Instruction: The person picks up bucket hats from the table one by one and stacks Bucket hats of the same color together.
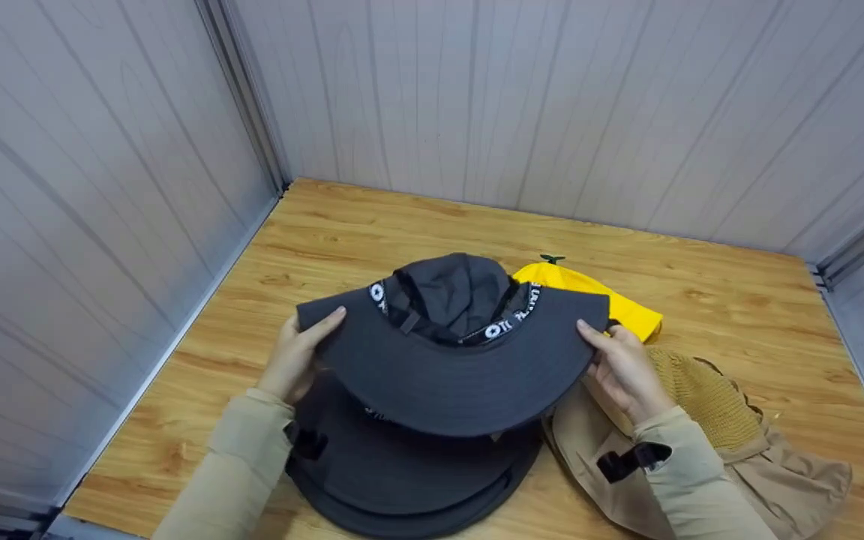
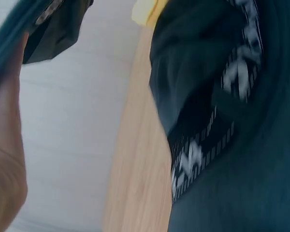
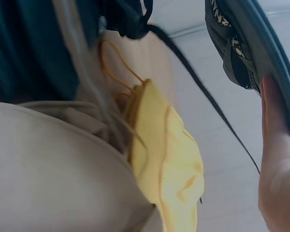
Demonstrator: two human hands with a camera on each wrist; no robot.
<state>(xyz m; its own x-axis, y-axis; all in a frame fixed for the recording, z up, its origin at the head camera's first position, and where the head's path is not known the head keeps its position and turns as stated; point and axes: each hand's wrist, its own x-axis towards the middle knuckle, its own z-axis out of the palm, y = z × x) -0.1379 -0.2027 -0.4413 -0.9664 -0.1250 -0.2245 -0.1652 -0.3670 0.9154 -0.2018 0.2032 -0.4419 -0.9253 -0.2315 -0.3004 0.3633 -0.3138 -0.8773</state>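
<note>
Both hands hold up a dark grey sun hat by the two ends of its wide brim, its inner band with white lettering facing the head camera. The left hand pinches the left end, thumb on top. At the right end, the right hand grips likewise, thumb on the brim and fingers beneath. Below the held hat lies a dark hat stack, partly covered by it. In the right wrist view, the right hand lies along the brim, and a dark strap hangs nearby.
Behind the right hand sits a yellow hat with a small green sprout on top. A beige hat with a tan knitted part lies under the right forearm. Pale panel walls border the wooden table at the back and sides.
</note>
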